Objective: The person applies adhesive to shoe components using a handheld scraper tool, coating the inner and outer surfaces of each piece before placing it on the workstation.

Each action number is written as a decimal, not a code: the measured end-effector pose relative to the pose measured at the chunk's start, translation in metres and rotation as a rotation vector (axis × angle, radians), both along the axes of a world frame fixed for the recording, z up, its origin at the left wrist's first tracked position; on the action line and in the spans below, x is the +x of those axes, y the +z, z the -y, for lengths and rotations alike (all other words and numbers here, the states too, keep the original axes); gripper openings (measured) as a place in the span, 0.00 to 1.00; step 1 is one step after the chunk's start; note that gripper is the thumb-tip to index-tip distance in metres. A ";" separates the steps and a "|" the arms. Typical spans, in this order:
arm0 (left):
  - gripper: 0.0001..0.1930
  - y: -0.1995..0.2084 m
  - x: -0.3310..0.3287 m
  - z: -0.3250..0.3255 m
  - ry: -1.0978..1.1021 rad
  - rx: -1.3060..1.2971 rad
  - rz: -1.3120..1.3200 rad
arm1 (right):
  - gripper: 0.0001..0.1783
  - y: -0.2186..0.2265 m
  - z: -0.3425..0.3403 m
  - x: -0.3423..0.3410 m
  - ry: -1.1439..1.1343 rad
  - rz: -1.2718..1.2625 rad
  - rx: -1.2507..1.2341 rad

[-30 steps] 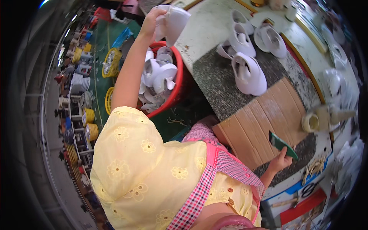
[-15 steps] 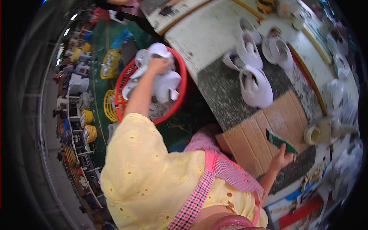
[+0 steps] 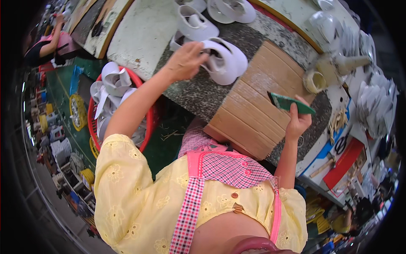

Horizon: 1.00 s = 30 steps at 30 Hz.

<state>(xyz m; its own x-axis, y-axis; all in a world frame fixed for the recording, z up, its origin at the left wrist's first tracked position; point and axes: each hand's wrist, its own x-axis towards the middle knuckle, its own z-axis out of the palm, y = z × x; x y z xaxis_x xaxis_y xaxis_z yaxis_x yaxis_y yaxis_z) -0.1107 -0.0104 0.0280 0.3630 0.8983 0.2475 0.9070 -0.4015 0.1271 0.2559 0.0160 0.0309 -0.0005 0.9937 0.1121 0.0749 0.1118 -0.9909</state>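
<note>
My left hand is over the dark speckled part of the bench, fingers curled at the near edge of a white shoe upper, which they seem to grip. The upper rests on the bench beside the cardboard. Several more white shoe uppers lie just beyond it. On the right, my right hand is closed round a flat green tool with a dark edge, held above the brown cardboard sheet. Whether the tool is a brush or a scraper cannot be made out.
A red basket full of white uppers stands left of the bench. Past the cardboard is a cream glue pot. A hammer, scissors and a red strip lie at right. Another person works far left.
My left hand has left the red basket and moved right to the shoe upper on the bench. The green tool stays in my right hand. The view has swung to the right.
</note>
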 end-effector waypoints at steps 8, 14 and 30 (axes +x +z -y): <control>0.08 0.076 0.012 -0.020 0.163 0.449 -0.010 | 0.08 -0.016 -0.083 0.075 -0.326 0.387 0.236; 0.10 0.059 0.102 -0.006 -0.148 0.366 0.143 | 0.16 -0.062 -0.132 0.084 -0.542 0.988 0.286; 0.20 -0.029 0.187 0.017 0.115 -0.701 0.044 | 0.07 -0.033 -0.049 0.119 -0.133 0.010 -0.120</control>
